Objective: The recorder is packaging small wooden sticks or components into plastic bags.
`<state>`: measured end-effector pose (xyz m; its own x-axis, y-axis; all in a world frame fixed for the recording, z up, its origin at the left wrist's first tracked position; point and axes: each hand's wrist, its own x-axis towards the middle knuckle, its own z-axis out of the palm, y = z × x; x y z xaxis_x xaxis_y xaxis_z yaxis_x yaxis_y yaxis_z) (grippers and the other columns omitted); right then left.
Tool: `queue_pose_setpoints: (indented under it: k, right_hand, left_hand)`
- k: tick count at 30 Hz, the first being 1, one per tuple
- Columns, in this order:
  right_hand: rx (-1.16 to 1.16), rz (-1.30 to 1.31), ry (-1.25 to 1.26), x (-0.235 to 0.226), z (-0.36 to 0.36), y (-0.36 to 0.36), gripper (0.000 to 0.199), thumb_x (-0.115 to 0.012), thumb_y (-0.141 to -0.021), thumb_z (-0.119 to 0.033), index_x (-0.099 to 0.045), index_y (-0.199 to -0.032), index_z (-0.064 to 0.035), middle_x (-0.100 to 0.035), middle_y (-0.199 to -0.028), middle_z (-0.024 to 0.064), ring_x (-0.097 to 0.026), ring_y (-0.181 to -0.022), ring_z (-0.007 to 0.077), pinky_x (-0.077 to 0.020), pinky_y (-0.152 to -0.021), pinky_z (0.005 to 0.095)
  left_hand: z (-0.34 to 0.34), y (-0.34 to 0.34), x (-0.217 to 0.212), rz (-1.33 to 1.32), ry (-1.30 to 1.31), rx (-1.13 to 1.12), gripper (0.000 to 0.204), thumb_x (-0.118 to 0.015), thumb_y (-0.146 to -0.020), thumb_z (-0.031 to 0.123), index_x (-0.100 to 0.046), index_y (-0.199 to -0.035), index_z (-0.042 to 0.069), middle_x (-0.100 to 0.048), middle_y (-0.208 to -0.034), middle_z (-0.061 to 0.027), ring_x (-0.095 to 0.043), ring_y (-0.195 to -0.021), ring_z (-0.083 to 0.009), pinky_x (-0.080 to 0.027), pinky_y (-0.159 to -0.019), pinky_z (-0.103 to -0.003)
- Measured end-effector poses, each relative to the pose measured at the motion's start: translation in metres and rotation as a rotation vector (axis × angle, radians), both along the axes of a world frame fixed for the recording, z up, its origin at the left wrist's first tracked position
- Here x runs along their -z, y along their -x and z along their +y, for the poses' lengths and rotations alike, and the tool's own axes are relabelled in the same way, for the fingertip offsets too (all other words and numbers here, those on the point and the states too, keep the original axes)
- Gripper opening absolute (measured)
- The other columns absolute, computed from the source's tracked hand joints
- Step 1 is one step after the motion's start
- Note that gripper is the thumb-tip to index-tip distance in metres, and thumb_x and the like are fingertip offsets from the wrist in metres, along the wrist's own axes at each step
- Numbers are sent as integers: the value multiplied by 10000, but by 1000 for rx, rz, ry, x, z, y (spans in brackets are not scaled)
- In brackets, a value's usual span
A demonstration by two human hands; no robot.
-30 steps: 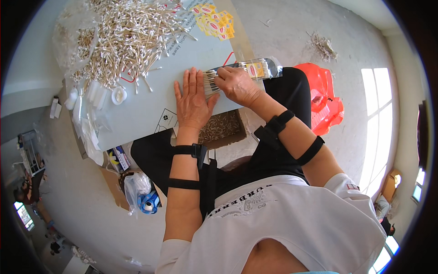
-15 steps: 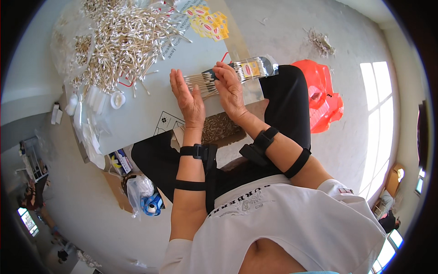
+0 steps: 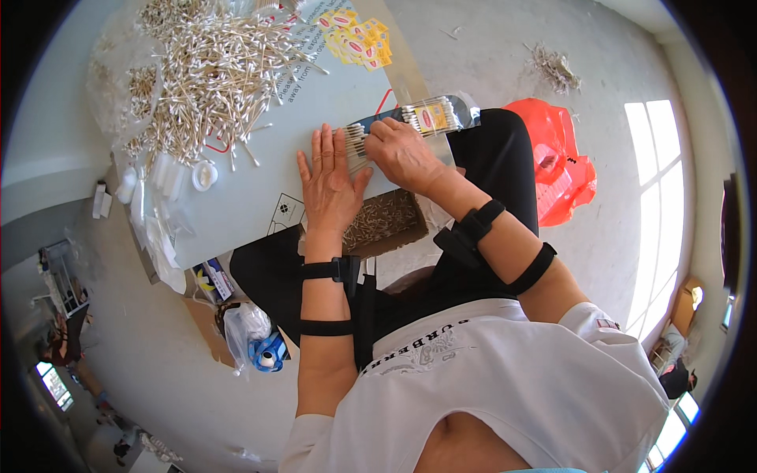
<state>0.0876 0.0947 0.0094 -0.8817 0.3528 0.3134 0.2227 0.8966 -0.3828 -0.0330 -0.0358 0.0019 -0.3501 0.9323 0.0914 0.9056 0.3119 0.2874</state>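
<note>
The left hand lies flat, palm down and fingers spread wide, on the pale grey surface, its fingertips against a row of thin wooden cotton swabs lined up side by side. The right hand is curled over the same row, gripping the clear plastic sleeve with a small red-and-yellow label that holds the far ends of the swabs; the sleeve sticks out past the right hand, over the near edge of the surface toward the person's black-clad knee.

Up and to the left of the sleeve a large loose heap of wooden cotton swabs spreads over the surface. Above the sleeve, near the far edge, lies a cluster of small yellow and red labels. Left of the left hand a small round white cap sits beside a few clear plastic pieces. Below the hands, under the surface edge, a shallow brown cardboard box of swab sticks rests. To the right of the sleeve a bright orange-red plastic bag lies on the grey floor.
</note>
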Motion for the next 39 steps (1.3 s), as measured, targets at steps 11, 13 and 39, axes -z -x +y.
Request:
queue_pose_setpoints:
  k: [11,13,39]
  right_hand:
    - [361,585,724,16,-22,17,296,-540,-921,3,-555,-1216,-11,-505,-1328,121,-518,-1189,233,-413,-1002,313]
    - [379,660,677,27,-28,27,320,-511,-959,-19,-528,-1279,-13,-458,-1403,120,-481,-1246,210,-383,-1036,294]
    - [274,583,974,19,-9,10,344,-472,-937,44,-539,-1275,38,-491,-1372,128,-455,-1286,201,-372,-1061,288]
  left_hand:
    - [22,9,10,-593,-618,-196,574,-448,-1011,311,-298,-1462,-12,-263,-1532,-209,-235,-1432,-352,-188,-1169,-437]
    - [31,7,13,-639,-694,-249,560,-412,-1030,316,-294,-1460,-22,-261,-1533,-210,-236,-1432,-347,-199,-1165,-421]
    - [20,7,-10,-20,-69,42,719,-670,-858,305,-367,-1440,13,-316,-1531,-153,-252,-1440,-292,-164,-1174,-508]
